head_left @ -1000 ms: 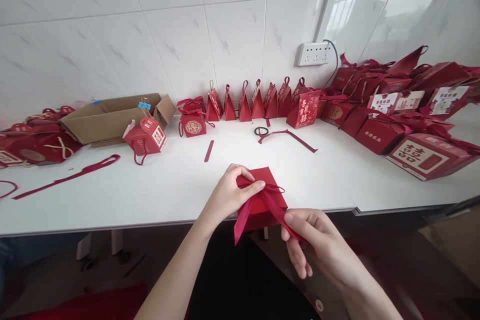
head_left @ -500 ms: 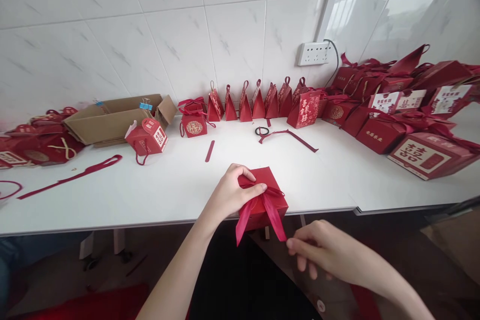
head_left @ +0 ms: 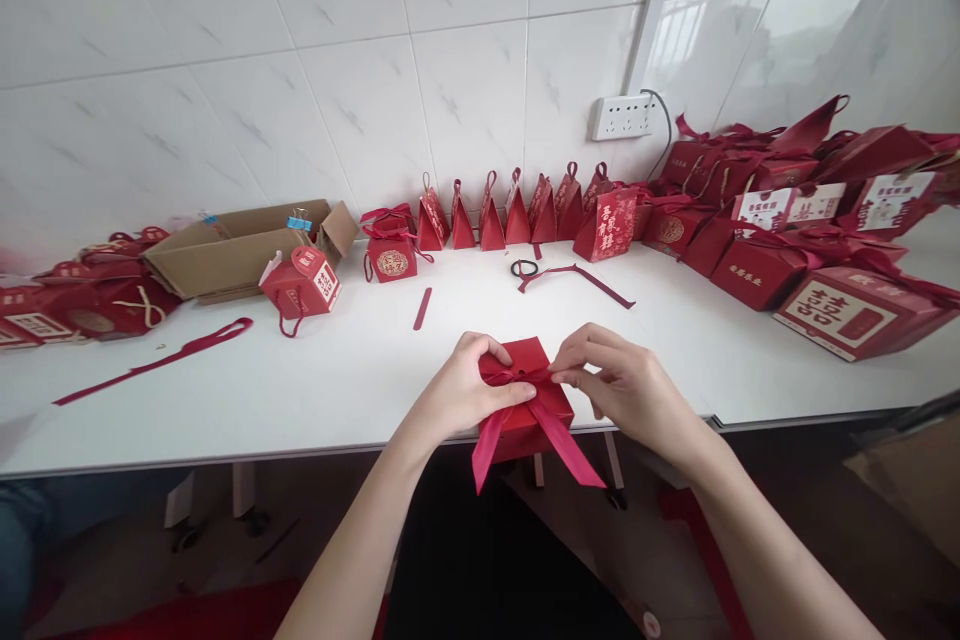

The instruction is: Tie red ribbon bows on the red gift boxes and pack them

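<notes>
A red box [head_left: 531, 354] sits at the table's front edge, with a red ribbon [head_left: 561, 445] tied in a bow on it. Two ribbon tails hang down over its near side. My left hand [head_left: 472, 385] is closed on the bow at the box's left, thumb pressed near the knot. At the right of the bow, my right hand [head_left: 611, 375] pinches a loop of the same ribbon between thumb and fingers.
Behind stands a row of red triangular boxes [head_left: 491, 215]. A cardboard box [head_left: 225, 260] and red boxes [head_left: 311, 285] are at left, with many red boxes [head_left: 757, 270] at right. A cut ribbon [head_left: 600, 288] and black ring [head_left: 523, 268] lie between.
My right hand has let go of the right ribbon tail, moved up and taken hold of the bow's right loop. The right tail now spreads further right. My left hand keeps its hold.
</notes>
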`<state>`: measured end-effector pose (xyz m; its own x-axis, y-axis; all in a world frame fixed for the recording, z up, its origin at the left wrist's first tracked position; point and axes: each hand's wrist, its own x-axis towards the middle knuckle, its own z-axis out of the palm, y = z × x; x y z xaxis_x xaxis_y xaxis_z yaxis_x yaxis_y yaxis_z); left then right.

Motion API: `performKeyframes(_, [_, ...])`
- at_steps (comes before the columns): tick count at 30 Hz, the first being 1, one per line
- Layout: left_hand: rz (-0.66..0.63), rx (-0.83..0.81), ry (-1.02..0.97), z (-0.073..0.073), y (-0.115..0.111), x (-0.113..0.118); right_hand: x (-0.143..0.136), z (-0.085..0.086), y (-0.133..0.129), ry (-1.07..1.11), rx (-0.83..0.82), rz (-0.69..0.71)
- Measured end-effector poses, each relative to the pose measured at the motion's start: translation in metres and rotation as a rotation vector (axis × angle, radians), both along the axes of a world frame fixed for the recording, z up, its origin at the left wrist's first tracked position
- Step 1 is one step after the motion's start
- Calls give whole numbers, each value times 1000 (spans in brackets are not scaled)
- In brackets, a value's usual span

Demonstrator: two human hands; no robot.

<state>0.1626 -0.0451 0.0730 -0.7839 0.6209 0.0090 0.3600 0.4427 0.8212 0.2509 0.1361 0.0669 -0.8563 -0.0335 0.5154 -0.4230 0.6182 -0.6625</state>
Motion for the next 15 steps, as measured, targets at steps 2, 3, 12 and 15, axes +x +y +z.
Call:
performKeyframes(2, [-21,-2,-8,0,-1,-1,-5,0,10,146,86,84])
performKeyframes(3, [-28,-1,-15,0,-1,-1,-6,0,14,202,148,123])
performKeyframes(12, [-51,-4,-23,-1,-3,-3,6,-20,32,207,363,1])
performKeyframes(15, [-65,12,-15,-1,-3,-4,9,-25,29,72,144,-19])
